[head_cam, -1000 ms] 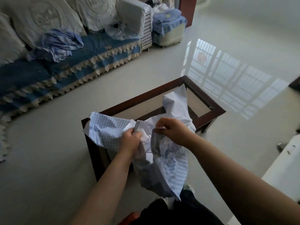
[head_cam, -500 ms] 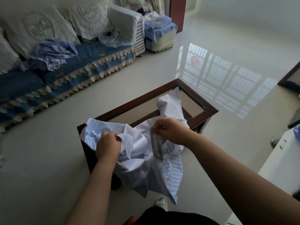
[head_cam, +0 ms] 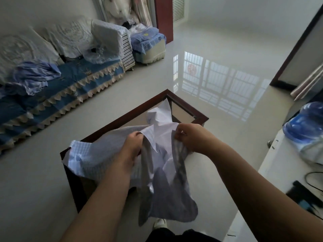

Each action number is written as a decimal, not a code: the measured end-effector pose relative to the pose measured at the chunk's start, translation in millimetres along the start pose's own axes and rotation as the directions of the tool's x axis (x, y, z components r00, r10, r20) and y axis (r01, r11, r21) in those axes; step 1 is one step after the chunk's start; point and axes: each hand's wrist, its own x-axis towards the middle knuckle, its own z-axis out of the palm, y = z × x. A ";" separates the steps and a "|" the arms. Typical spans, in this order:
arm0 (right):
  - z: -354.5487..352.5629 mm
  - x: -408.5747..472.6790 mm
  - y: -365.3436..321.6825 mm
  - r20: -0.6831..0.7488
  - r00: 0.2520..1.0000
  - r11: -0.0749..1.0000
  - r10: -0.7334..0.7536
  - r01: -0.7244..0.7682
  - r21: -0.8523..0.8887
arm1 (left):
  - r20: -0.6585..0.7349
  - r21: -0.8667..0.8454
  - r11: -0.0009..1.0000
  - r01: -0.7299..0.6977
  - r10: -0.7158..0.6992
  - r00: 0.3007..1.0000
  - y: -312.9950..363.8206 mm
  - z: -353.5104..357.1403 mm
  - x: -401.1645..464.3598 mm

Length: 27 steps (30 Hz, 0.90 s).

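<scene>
A pale blue checked shirt (head_cam: 90, 158) with a white inner side hangs crumpled between my hands above the near end of a dark wooden, glass-topped coffee table (head_cam: 190, 110). My left hand (head_cam: 131, 147) grips a bunch of the cloth near the collar. My right hand (head_cam: 190, 137) pinches another edge of the shirt a short way to the right. One part of the shirt drapes over the table's near left corner. The rest hangs down toward the floor in front of my legs.
A sofa with a blue fringed cover (head_cam: 70, 84) runs along the left, with a heap of blue clothes (head_cam: 35, 75) and white cushions on it. A padded stool (head_cam: 150, 48) stands beyond it. At the right, a white counter (head_cam: 283, 163) carries a blue water bottle (head_cam: 304, 126).
My hands have moved apart and lifted, pulling the shirt more open between them. The camera view has tipped up and shifted, bringing the counter and water bottle at the right into sight.
</scene>
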 end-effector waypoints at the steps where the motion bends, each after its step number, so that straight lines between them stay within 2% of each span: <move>1: -12.7 -9.1 9.6 -0.012 1.000 1.000 0.008 -0.008 0.020 | 0.065 -0.077 0.997 -0.005 0.010 0.998 12.9 26.2 -7.7; 4: -59.8 -42.7 35.7 -0.047 0.999 0.993 0.025 -0.019 0.115 | 0.295 -0.247 0.969 -0.017 0.092 0.951 55.2 103.1 -34.5; 5: -76.5 -54.9 44.8 -0.073 0.997 0.988 0.039 -0.028 0.150 | 0.395 -0.269 0.962 -0.037 0.145 0.907 70.5 126.7 -45.4; 7: -108.9 -80.7 64.8 -0.166 0.983 0.975 0.078 -0.040 0.220 | 0.569 -0.333 0.939 -0.081 0.269 0.777 97.9 171.4 -70.3; 9: -136.7 -107.2 87.5 -0.281 0.951 0.957 0.129 -0.045 0.286 | 0.654 -0.379 0.918 -0.120 0.357 0.667 120.1 211.1 -95.7; 11: -156.9 -134.5 110.3 -0.370 0.909 0.931 0.191 -0.048 0.362 | 0.690 -0.387 0.910 -0.149 0.393 0.608 135.9 245.4 -119.9; 15: -174.8 -179.2 145.6 -0.514 0.815 0.906 0.266 -0.030 0.421 | 0.708 -0.353 0.919 -0.178 0.387 0.591 145.1 295.6 -155.4; 17: -176.1 -193.7 154.9 -0.562 0.779 0.907 0.279 -0.022 0.420 | 0.721 -0.370 0.919 -0.134 0.375 0.582 144.0 312.5 -165.8; 20: -170.8 -203.2 160.2 -0.603 0.752 0.932 0.266 -0.042 0.359 | 0.718 -0.333 0.933 -0.139 0.347 0.604 141.6 324.4 -165.8; 23: -163.5 -200.1 159.0 -0.670 0.712 0.945 0.210 0.028 0.326 | 0.718 -0.367 0.923 -0.114 0.359 0.597 136.8 320.4 -147.1; 25: -161.6 -192.3 156.7 -0.678 0.710 0.944 0.190 0.059 0.326 | 0.734 -0.340 0.937 -0.086 0.321 0.599 134.5 310.0 -131.7; 27: -160.5 -179.6 151.7 -0.640 0.744 0.947 0.193 0.030 0.321 | 0.759 -0.290 0.953 -0.084 0.282 0.587 134.5 294.9 -117.9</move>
